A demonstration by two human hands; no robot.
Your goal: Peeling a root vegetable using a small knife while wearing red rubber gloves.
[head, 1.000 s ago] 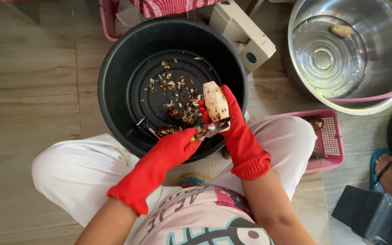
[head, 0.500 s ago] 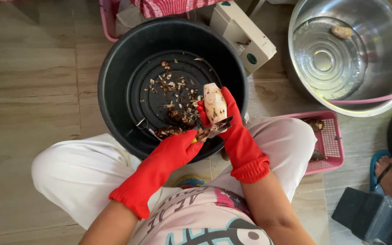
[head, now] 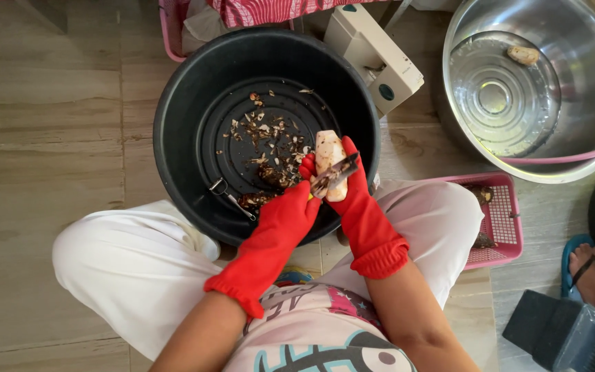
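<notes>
Centre frame, your right hand grips the pale peeled root over the black tub, so scraps drop inside; your left hand closes around the peeler against it.

The peeler blade blurs against the root, perhaps touching; the steel basin runs off-frame.

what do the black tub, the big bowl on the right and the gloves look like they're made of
Black tub: likely plastic, matte with a dull sheen. Big bowl: metal, probably stainless steel, mirror-bright with reflections. Gloves on the left hand and right hand: seemingly rubber, smooth, red.
</notes>
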